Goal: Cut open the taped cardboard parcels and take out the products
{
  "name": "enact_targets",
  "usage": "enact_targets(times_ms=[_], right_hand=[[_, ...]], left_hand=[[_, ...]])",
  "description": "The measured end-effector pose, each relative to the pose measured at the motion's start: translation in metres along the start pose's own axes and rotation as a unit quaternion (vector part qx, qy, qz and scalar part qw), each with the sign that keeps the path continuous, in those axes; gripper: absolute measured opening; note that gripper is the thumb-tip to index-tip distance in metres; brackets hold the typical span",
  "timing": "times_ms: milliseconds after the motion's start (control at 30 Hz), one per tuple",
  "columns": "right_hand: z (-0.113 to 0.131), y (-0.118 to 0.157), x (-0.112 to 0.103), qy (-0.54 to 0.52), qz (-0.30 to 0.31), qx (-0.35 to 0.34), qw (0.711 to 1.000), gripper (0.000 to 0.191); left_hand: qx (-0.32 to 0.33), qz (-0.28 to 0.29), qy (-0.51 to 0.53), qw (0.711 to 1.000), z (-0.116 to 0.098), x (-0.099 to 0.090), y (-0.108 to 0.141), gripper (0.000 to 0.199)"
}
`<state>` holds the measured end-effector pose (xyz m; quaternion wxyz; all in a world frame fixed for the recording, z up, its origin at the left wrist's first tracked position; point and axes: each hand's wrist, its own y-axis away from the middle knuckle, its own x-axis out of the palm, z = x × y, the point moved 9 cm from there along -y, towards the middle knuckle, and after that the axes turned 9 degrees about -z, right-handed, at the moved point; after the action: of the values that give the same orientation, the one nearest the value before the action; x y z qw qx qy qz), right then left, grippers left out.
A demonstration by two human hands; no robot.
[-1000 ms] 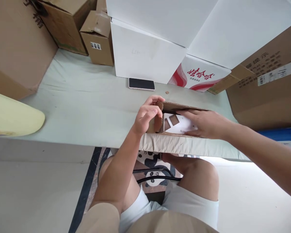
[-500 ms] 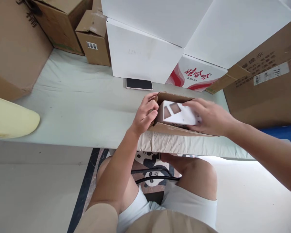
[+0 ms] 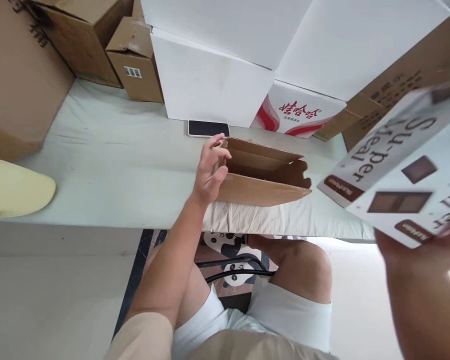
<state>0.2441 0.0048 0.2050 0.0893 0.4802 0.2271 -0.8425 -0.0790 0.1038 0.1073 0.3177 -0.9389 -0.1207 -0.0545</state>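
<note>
A white printed box (image 3: pixel 382 165) with brown squares and the words "Su-per Meal" is raised at the right, tilted and slightly blurred. My right hand (image 3: pixel 431 250) grips it from below, with most of the fingers hidden behind it or beyond the frame edge. An open, narrow brown cardboard box (image 3: pixel 260 190) rests near the front edge of the covered surface, and nothing shows inside it. My left hand (image 3: pixel 210 170) holds its left end, fingers curled over the edge and thumb toward the near side.
A phone (image 3: pixel 208 128) lies just behind the cardboard box. White boxes (image 3: pixel 213 75) and a red-and-white carton (image 3: pixel 298 110) stand at the back. Brown cartons (image 3: pixel 135 70) flank them. A pale yellow object (image 3: pixel 18 187) sits at the left on the covered surface (image 3: pixel 127 175).
My right hand has lifted the white printed box out of the cardboard box and carried it up to the right. My left hand stays at the cardboard box's left end.
</note>
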Motion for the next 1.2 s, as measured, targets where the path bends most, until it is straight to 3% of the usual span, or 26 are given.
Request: enact_targets(times_ms=[67, 133, 200, 267, 333, 400, 433, 500, 567, 633, 733, 867, 967, 1067, 1133, 1200], right_hand=[[-0.02, 0.039, 0.0, -0.13, -0.112, 0.11, 0.979, 0.061], [-0.052, 0.093, 0.02, -0.299, -0.214, 0.265, 0.891, 0.063], [-0.069, 0.146, 0.063, -0.42, -0.232, 0.385, 0.788, 0.065], [-0.068, 0.181, 0.106, -0.489, -0.195, 0.433, 0.731, 0.067], [-0.061, 0.2, 0.136, -0.525, -0.16, 0.446, 0.707, 0.07], [-0.056, 0.209, 0.151, -0.541, -0.143, 0.451, 0.696, 0.074], [-0.055, 0.21, 0.155, -0.548, -0.139, 0.455, 0.688, 0.076], [-0.053, 0.208, 0.161, -0.568, -0.125, 0.458, 0.672, 0.08], [-0.051, 0.202, 0.164, -0.59, -0.106, 0.455, 0.658, 0.084], [-0.047, 0.196, 0.166, -0.608, -0.08, 0.453, 0.647, 0.091], [-0.038, 0.191, 0.166, -0.621, -0.034, 0.452, 0.64, 0.099], [-0.04, 0.197, 0.148, -0.604, -0.007, 0.434, 0.669, 0.106], [-0.064, 0.214, 0.122, -0.598, -0.031, 0.41, 0.688, 0.111], [-0.092, 0.237, 0.098, -0.585, -0.054, 0.377, 0.716, 0.098], [-0.101, 0.249, 0.089, -0.553, -0.06, 0.35, 0.753, 0.093], [-0.094, 0.254, 0.088, -0.532, -0.045, 0.321, 0.782, 0.094]], left_hand=[[0.018, -0.042, -0.013, 0.999, -0.005, -0.019, -0.002, 0.054], [0.053, -0.129, -0.029, 0.99, -0.018, -0.049, -0.002, 0.052], [0.088, -0.221, -0.032, 0.971, -0.038, -0.074, 0.009, 0.042], [0.079, -0.246, -0.012, 0.966, -0.056, -0.076, 0.033, 0.025], [0.0, -0.175, -0.005, 0.984, -0.065, -0.047, 0.069, 0.016], [-0.128, -0.062, -0.01, 0.99, -0.062, 0.0, 0.121, 0.033], [-0.206, -0.002, -0.009, 0.978, -0.057, 0.026, 0.152, 0.051], [-0.394, 0.106, 0.021, 0.913, -0.041, 0.073, 0.216, 0.089], [-0.492, 0.156, 0.054, 0.855, -0.038, 0.104, 0.256, 0.117], [-0.502, 0.169, 0.071, 0.845, -0.04, 0.124, 0.263, 0.126], [-0.486, 0.148, 0.055, 0.86, -0.041, 0.138, 0.254, 0.117], [-0.467, 0.079, 0.065, 0.878, -0.043, 0.143, 0.243, 0.1], [-0.441, 0.044, 0.082, 0.892, -0.049, 0.134, 0.236, 0.086], [-0.425, 0.031, 0.085, 0.901, -0.057, 0.118, 0.226, 0.068], [-0.432, 0.06, 0.082, 0.896, -0.063, 0.111, 0.22, 0.063], [-0.438, 0.112, 0.058, 0.89, -0.07, 0.108, 0.215, 0.062]])
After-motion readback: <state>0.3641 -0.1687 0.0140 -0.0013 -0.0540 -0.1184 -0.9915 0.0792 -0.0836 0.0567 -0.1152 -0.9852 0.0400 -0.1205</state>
